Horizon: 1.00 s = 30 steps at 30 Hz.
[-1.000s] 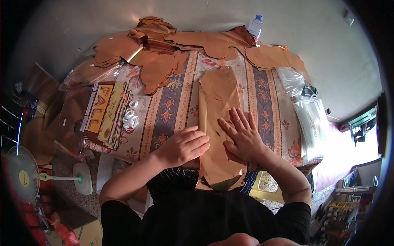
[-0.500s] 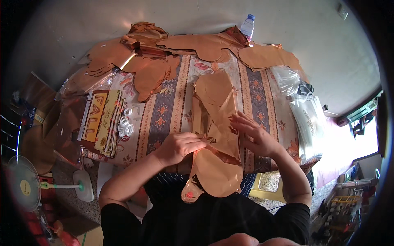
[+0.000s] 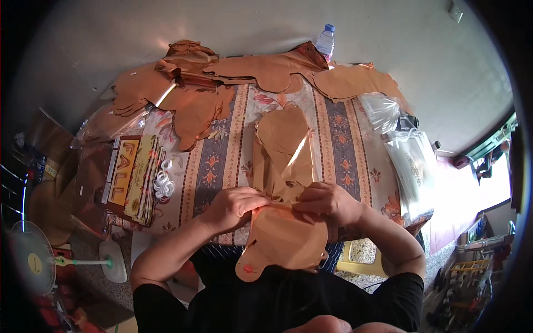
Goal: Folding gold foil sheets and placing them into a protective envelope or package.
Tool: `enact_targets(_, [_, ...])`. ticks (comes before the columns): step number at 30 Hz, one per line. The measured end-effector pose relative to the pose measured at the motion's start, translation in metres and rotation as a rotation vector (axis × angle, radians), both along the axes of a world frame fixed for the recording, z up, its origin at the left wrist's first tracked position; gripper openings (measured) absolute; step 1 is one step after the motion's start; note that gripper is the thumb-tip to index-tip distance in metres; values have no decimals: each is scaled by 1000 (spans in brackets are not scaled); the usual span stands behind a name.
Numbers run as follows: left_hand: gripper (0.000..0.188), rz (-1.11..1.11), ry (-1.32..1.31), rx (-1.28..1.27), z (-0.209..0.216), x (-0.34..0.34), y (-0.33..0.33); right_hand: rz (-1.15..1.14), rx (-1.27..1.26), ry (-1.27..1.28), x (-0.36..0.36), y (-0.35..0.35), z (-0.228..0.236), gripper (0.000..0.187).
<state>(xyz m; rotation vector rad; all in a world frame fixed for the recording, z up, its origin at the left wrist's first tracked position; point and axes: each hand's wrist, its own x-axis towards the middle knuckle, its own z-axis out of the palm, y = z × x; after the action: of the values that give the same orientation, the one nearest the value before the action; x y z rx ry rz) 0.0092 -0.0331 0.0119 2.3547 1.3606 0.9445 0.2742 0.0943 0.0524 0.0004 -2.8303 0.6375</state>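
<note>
Head view: your grip is narrow, left hand (image 3: 236, 205) and right hand (image 3: 326, 204) seemingly pinching the coppery foil piece (image 3: 282, 192) near the table (image 3: 347, 147) edge; pull evenly so the fold stays square. Lower flap (image 3: 288, 236) overhangs the edge; cloth's bare out to white rings (image 3: 164, 185) left, clear sleeves (image 3: 410, 175) right.

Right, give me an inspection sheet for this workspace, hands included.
Surface: floral striped tablecloth.
Job's things: copper-coloured foil piece, creased, its near end past the tablecloth's near edge; flat foil stacks along the far side.
Clutter: printed packs and white rings on the left, clear plastic bags on the right, bottle at the back.
Hands: left hand and right hand both grip the foil piece, at either side of a crosswise fold.
Cables: a thin dark line by the yellow seat may be a cord; too small to tell.
Surroundings: fan at left, grey wall behind.
</note>
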Motion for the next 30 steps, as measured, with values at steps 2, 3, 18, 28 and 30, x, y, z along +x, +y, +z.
enact_targets(2, [22, 15, -42, -82, 12, 2, 3, 32, -264, 19, 1, 17, -17, 36])
enact_targets(3, [19, 55, -100, -187, 19, 2, 6, 28, -264, 19, 2, 21, -19, 36])
enact_targets(18, [28, 220, -689, -1074, 5, -21, 67, -710, -955, -215, -26, 44, -11, 26])
enact_targets(28, [30, 305, -596, -580, 13, -29, 33, -695, -978, -367, -32, 52, 1, 28])
enact_targets(30, [19, 325, -274, -296, 18, -34, 30, -686, -991, -359, -32, 52, 2, 27])
